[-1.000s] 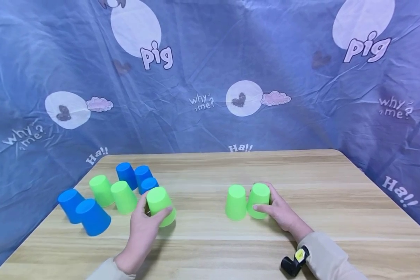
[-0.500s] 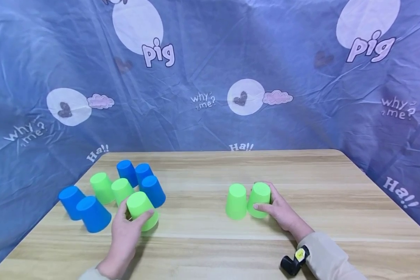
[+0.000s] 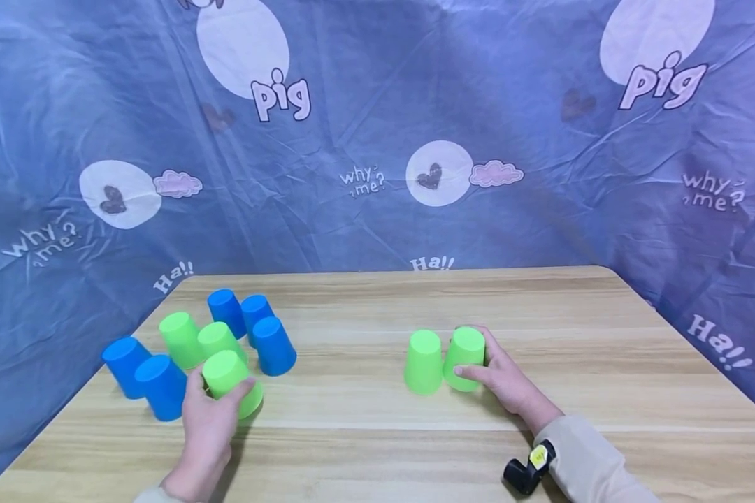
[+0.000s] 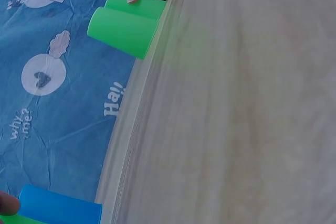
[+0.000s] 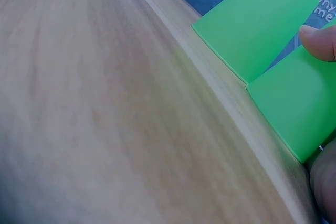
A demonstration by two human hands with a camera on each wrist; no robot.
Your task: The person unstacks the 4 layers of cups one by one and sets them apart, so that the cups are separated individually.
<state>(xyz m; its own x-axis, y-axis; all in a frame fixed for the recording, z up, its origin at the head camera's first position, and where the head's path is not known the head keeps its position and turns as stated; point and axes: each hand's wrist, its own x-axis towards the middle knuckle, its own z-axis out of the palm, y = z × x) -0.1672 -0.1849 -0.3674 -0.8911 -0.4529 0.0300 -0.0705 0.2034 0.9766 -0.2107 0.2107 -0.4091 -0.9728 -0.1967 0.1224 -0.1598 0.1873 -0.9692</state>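
My left hand (image 3: 209, 426) grips an upside-down green cup (image 3: 231, 377) at the left of the table, thumb on its near right side. Right behind it stands another green cup (image 3: 219, 338), partly hidden, with a blue cup (image 3: 275, 349) to the right. On the right side, my right hand (image 3: 509, 383) holds a second upside-down green cup (image 3: 467, 353) between thumb and fingers. Beside that one, a green cup (image 3: 423, 363) stands upside down on its left. In the right wrist view these two cups meet at their rims; the thumb (image 5: 320, 43) lies on the held one.
Further upside-down cups stand at the left: two blue ones at the back (image 3: 225, 311), a green cup (image 3: 180, 342), and two blue cups nearer the left edge (image 3: 161, 391). A printed cloth (image 3: 377, 140) hangs behind the wooden table (image 3: 365, 447). My right wrist carries a black device (image 3: 527, 475).
My left hand has moved left with its green cup, uncovering the blue cup at its right and partly covering a blue cup at its left. The right hand stays in place.
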